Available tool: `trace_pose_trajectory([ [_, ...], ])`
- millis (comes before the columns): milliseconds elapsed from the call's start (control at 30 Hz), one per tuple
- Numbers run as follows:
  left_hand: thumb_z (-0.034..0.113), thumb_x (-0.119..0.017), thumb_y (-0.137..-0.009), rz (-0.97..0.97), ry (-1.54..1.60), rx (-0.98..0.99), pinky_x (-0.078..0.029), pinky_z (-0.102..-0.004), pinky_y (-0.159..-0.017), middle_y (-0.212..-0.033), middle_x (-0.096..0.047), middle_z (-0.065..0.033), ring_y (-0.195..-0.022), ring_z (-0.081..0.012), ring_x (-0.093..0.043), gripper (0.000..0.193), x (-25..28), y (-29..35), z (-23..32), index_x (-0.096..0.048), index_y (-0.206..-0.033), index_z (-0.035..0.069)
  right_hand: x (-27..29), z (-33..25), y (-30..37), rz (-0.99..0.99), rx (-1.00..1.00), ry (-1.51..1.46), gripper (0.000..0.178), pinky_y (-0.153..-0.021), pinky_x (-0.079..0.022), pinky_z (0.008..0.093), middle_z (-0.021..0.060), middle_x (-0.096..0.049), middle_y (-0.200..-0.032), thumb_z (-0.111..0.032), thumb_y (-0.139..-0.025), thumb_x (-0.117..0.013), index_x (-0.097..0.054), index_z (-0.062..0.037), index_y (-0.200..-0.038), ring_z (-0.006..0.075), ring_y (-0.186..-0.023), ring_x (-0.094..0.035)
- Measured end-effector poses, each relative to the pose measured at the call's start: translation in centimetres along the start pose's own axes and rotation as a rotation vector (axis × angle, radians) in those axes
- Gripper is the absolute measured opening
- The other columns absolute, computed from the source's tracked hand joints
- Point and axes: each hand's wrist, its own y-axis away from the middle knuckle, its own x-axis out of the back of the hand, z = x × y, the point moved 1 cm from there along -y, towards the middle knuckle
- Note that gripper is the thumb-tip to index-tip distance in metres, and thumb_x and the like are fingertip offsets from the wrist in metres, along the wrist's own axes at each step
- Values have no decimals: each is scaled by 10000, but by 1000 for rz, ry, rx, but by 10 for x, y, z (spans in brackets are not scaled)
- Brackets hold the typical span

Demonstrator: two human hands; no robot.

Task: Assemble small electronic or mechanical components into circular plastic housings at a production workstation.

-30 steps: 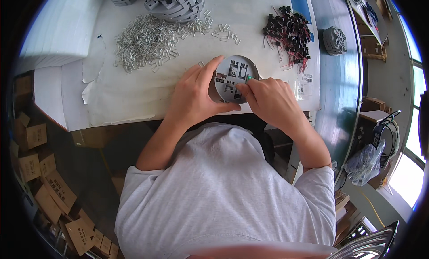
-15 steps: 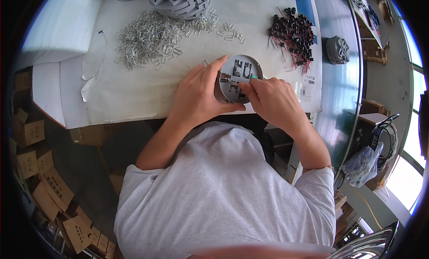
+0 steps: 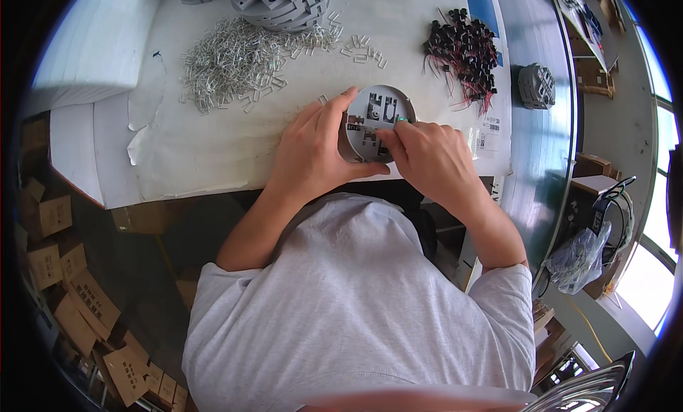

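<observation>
A round grey plastic housing (image 3: 361, 140) with several dark cut-outs is tilted up near the table's front edge. My left hand (image 3: 313, 145) wraps round its left side, the index finger at the top rim and the thumb along the bottom. At the housing's right side, my right hand (image 3: 435, 152) is closed, its thumb and bent fingers pressing at the inner face. A small green piece (image 3: 403, 118) shows beside those fingers. Whatever the right fingertips pinch is hidden behind them.
Beyond my left hand lies a heap of U-shaped metal clips (image 3: 231, 63). Grey housings (image 3: 284, 10) are stacked behind it. Small black parts with red wires (image 3: 462, 56) are piled at the far right. More grey housings (image 3: 536, 85) stand right of the table. Cardboard boxes (image 3: 89, 298) fill the lower left.
Both hands keep their hold on the housing, with hardly any movement. The whole scene has shifted slightly left in view.
</observation>
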Motion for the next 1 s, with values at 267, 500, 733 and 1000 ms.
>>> trace_pose_trajectory([
  [267,554,-999,-585,51,-44,9,-578,-454,-913,-1084,-718,-149,-1020,-330,-714,1113,-5,1,2,-559,-1427,-24,-6,-8,5,102,42,105,399,-532,-507,487,109,-651,-657,-334,-1045,-659,-609,-67,-752,358,-600,-673],
  [500,553,-985,-625,-24,22,14,-571,-471,-941,-1159,-717,-157,-1049,-354,-711,1087,0,1,0,-551,-1449,-10,0,-3,-9,23,176,113,409,-523,-517,480,107,-639,-639,-350,-1040,-664,-616,-77,-740,356,-574,-666],
  [733,546,-989,-618,-43,42,33,-569,-469,-939,-1132,-715,-154,-1060,-350,-704,1095,2,1,2,-548,-1454,-7,15,-11,-8,-25,187,183,433,-517,-524,469,117,-643,-634,-368,-1040,-664,-622,-81,-720,363,-567,-669],
  [1000,540,-1004,-593,-38,47,61,-575,-463,-939,-1156,-725,-162,-1071,-348,-712,1107,1,-1,2,-553,-1439,-15,6,-7,-3,-8,73,162,444,-525,-525,483,123,-646,-641,-373,-1048,-655,-621,-75,-720,373,-571,-668],
])
